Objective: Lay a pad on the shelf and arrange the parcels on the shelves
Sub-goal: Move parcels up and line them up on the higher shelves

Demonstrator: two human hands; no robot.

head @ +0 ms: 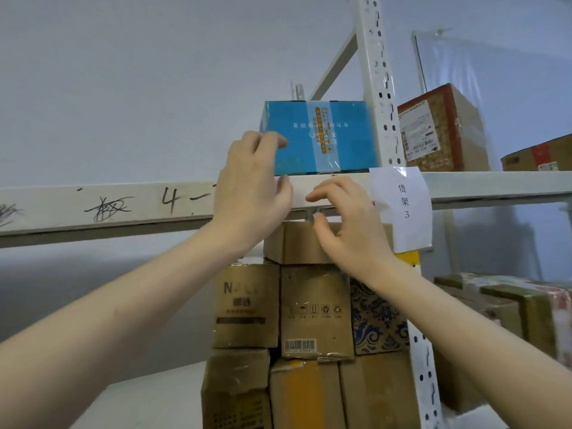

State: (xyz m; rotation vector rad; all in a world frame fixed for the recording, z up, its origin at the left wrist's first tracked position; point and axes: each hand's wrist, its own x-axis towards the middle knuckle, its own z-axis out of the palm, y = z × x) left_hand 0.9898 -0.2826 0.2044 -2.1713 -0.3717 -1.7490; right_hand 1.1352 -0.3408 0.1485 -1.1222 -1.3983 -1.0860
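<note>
A blue parcel [328,137] with upside-down print and clear tape stands on the upper shelf, above its white front beam [102,205]. My left hand [250,184] rests its fingertips on the parcel's lower left corner, fingers spread. My right hand [346,224] hovers open just below the beam, in front of a brown box [297,243], touching nothing that I can see. No pad is visible.
A perforated white upright [380,88] stands right of the blue parcel, with a paper label [405,205] taped on it. Brown cartons [439,128] sit on the neighbouring upper shelf. Several stacked cartons [312,311] fill the lower shelf, and more parcels [510,308] lie at the right.
</note>
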